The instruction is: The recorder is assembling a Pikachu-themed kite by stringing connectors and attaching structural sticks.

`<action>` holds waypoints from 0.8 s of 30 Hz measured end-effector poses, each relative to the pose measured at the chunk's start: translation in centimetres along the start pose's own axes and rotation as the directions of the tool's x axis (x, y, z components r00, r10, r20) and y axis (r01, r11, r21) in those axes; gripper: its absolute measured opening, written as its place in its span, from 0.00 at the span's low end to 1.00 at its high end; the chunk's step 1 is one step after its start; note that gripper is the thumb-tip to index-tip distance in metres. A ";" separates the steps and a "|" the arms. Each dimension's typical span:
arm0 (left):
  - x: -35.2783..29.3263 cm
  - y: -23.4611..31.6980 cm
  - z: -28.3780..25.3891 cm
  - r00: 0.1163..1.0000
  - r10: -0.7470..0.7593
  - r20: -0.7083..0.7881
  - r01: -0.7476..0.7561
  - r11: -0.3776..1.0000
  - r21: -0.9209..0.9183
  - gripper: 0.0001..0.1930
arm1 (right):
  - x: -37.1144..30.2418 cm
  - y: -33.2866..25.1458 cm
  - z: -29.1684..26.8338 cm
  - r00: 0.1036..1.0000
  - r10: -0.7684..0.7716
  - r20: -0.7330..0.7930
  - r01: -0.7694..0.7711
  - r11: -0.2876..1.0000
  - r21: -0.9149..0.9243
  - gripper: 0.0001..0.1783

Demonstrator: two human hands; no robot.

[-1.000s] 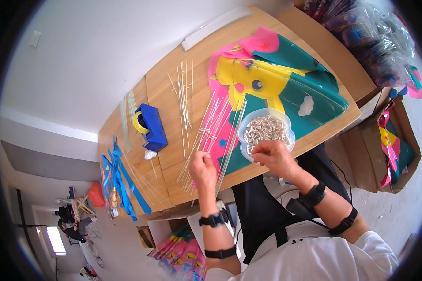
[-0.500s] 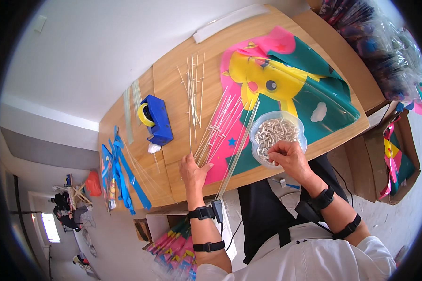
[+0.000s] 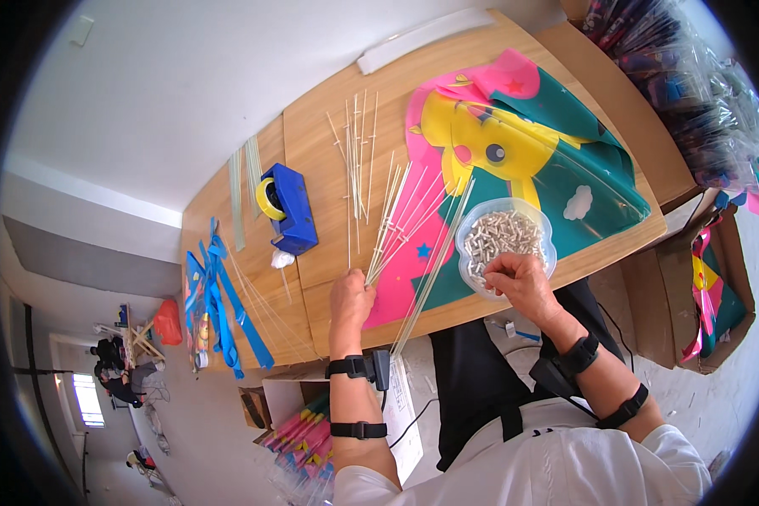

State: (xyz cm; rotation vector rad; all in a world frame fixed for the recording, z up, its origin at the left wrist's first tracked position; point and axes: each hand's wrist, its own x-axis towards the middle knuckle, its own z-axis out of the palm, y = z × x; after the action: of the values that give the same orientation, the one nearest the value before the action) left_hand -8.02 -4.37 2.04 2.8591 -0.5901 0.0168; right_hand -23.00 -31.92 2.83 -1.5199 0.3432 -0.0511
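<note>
My left hand (image 3: 352,304) is closed round the near ends of a bundle of thin pale rods (image 3: 390,221) with small white fittings on them, fanning out over the sheet. My right hand (image 3: 519,282) is over the near rim of a clear scalloped tub (image 3: 548,232), thumb and fingertips pinched together; what they hold, if anything, is too small to make out. Many short whitish tubes (image 3: 499,234) fill the tub. Beneath lies a pink, green and yellow printed plastic sheet (image 3: 578,202). Longer bare rods (image 3: 434,266) lie across it, left of the tub.
More rods with fittings (image 3: 358,160) lie farther up the wooden table (image 3: 320,126). A blue tape dispenser (image 3: 291,211) and blue ribbons (image 3: 219,295) are to the left. Open cartons (image 3: 691,295) stand at the right, with plastic-wrapped goods (image 3: 691,93) behind.
My left hand has gone from spread over the rods to closed round their near ends, and the bundle has drawn together. My right hand stays pinched at the tub.
</note>
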 end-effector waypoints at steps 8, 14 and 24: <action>1.3 0.6 -0.2 0.990 0.017 0.143 -0.035 0.992 0.124 0.06 | 0.8 -0.8 7.8 0.973 -0.017 0.228 -0.025 0.984 0.178 0.07; 1.2 -1.2 0.2 0.987 0.109 0.121 -0.120 0.988 0.096 0.08 | 4.4 1.0 15.3 0.909 0.277 0.312 -0.396 0.808 0.436 0.16; 0.9 -1.0 -2.0 0.949 -0.006 0.317 0.046 0.992 -0.119 0.10 | 8.1 2.7 19.1 0.831 0.366 0.418 -0.555 0.523 0.647 0.09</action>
State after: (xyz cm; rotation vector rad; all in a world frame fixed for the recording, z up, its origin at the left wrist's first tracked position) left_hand -6.72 -3.36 3.86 2.7636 -0.5880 -0.4741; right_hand -10.97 -15.31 -1.13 -0.5401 0.4612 0.3810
